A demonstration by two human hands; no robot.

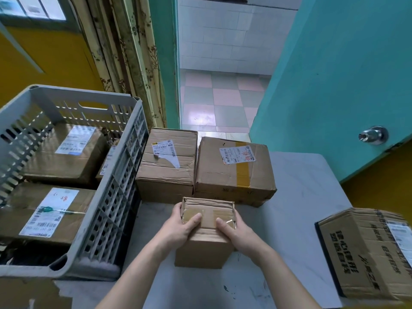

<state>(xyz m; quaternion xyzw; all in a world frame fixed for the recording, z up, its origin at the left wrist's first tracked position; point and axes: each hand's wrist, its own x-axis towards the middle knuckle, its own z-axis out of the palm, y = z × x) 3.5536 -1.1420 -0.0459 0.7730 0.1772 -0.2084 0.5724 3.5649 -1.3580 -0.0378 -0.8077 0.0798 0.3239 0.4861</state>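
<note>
Item: small cardboard box (206, 241), plain brown and creased, clear tape across its top flaps, standing on end on the white table (301, 197) just right of the grey crate (116, 197), apart from the crate's slatted wall. Its far face and base are hidden; no label shows. Left hand (178, 228): clasps the box's upper left edge, thumb laid flat over the taped top, fingers wrapped round the side and mostly out of sight. Right hand (238, 233): mirrors it on the upper right edge, thumb on top, fingers concealed behind the corner. Both bare forearms rise from the bottom of the frame and converge on the box. Right of the crate's far corner: worn box (166, 166) with a torn label, touching the crate wall; further right, touching that one, taped box (234, 172) with a yellow strip and red writing too small to read. Inside the crate: labelled box (64, 152) at the far end, second labelled box (44, 215) nearer, and a third (107, 161) mostly hidden behind the wall. The crate itself is cut off at the left. Well right of the crate: printed box (365, 253), cropped by the frame edge. Beyond the crate: patterned curtain (124, 63); far right of it, teal door (334, 85) with metal knob (373, 135).
</note>
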